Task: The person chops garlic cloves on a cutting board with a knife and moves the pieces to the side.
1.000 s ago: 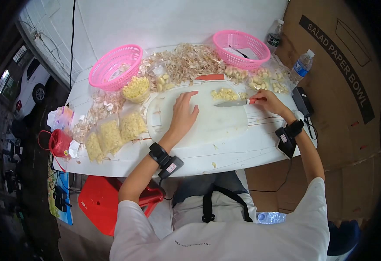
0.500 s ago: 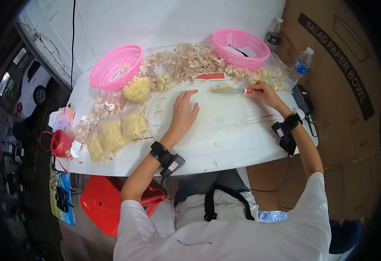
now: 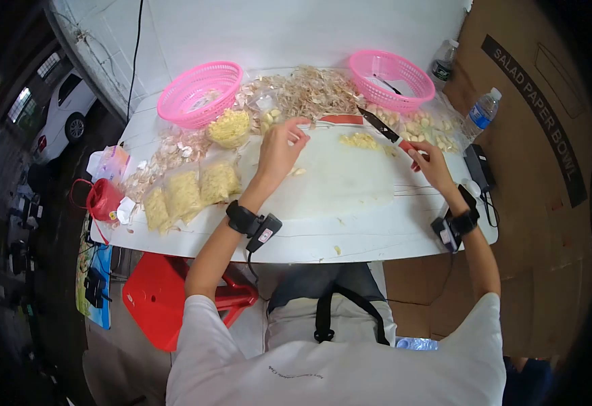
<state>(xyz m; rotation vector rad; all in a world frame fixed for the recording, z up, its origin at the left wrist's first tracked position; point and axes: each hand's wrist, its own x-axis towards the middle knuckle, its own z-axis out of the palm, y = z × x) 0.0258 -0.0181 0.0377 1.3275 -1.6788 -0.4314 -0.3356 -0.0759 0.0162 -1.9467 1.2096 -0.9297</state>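
Note:
My right hand (image 3: 432, 164) grips the red handle of a knife (image 3: 379, 126). Its dark blade is lifted and points up and left, near the far edge of the white cutting board (image 3: 340, 179). Chopped garlic (image 3: 360, 140) lies in a small heap on the board, just left of the knife. Over the board's left side is my left hand (image 3: 281, 154), its fingers curved and apart, with nothing visible in them. A few pale garlic cloves (image 3: 297, 171) rest on the board beside that hand. A tub of chopped garlic (image 3: 229, 127) stands to its left.
Garlic skins (image 3: 313, 91) are piled at the back between two pink baskets (image 3: 189, 115) (image 3: 370, 95). Bags of chopped garlic (image 3: 184, 193) lie on the left, bagged cloves (image 3: 438, 128) on the right. A water bottle (image 3: 483, 113) stands by the cardboard (image 3: 532, 223).
The knife has lifted off the chopped garlic, its blade turned upward, as my right hand moved toward me. Cloves now show on the board beside my left hand. The view has shifted slightly.

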